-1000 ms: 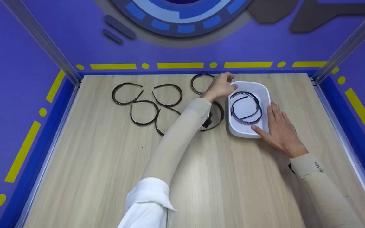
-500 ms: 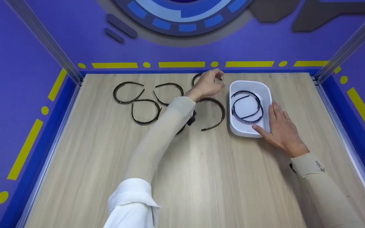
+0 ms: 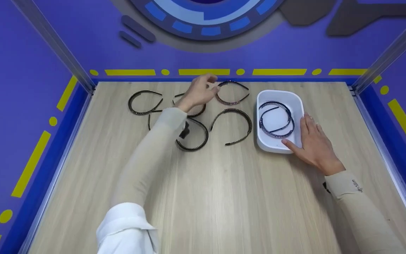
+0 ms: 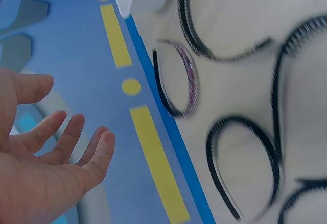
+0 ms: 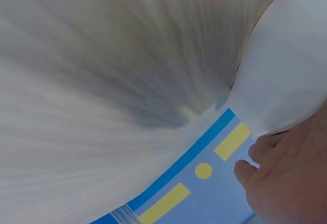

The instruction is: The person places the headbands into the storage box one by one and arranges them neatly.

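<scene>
My left hand (image 3: pixel 198 92) is over the back of the table with its fingers apart and loosely bent, holding nothing. In the left wrist view, the empty hand (image 4: pixel 61 157) shows against the blue wall. Beneath it in the head view is a black toothed headband (image 3: pixel 200 113), partly hidden. A white plastic box (image 3: pixel 263 145) stands to the right, with black headbands (image 3: pixel 277 136) lying inside. My right hand (image 3: pixel 315 144) holds the box at its right side, fingers along the outer wall and thumb over the rim. In the right wrist view, bent fingers (image 5: pixel 258 155) touch the box's wall.
Several more headbands lie on the wooden table (image 3: pixel 203 194): one at far left (image 3: pixel 131 106), a front headband (image 3: pixel 203 144), a brownish headband (image 3: pixel 248 123) next to the box, and a back headband (image 3: pixel 229 103). Blue panels (image 3: pixel 203 56) enclose the back and sides.
My left hand has moved left, away from the box and past the back headband, empty throughout. The right hand and the box have stayed in place.
</scene>
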A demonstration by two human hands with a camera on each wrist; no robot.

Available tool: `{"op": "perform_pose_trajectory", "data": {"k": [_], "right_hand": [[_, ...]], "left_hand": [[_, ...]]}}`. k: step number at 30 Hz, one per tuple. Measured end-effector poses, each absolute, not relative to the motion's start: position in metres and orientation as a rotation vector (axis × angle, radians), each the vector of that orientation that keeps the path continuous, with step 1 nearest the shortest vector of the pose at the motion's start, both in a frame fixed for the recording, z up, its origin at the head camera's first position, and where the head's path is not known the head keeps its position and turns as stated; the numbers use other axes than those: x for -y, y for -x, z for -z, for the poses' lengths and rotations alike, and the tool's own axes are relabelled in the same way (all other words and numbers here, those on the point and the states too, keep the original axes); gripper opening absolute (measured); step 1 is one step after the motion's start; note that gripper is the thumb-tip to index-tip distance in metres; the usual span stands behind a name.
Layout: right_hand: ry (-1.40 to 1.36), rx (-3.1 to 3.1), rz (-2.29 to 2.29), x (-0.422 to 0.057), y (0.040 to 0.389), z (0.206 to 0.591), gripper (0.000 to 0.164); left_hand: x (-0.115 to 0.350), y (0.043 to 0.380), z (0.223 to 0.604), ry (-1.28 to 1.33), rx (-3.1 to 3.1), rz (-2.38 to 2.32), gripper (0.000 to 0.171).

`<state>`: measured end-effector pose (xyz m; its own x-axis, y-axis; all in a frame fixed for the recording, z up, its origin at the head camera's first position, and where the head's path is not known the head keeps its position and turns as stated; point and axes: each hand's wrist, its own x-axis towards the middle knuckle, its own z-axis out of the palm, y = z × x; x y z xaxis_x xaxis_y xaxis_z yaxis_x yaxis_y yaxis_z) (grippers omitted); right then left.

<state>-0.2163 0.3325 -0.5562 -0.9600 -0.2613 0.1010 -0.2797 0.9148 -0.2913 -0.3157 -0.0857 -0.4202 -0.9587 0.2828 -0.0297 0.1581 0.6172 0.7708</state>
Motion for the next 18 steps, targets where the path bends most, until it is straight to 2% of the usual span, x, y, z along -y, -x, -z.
{"op": "perform_pose_trajectory", "data": {"k": [18], "right_hand": [[-0.394, 3.038, -0.502, -0.332, 0.216, 0.555, 0.115]], "left_hand": [[0.186, 0.293, 0.454, -0.183, -2.764, -1.324, 0.046]]}}
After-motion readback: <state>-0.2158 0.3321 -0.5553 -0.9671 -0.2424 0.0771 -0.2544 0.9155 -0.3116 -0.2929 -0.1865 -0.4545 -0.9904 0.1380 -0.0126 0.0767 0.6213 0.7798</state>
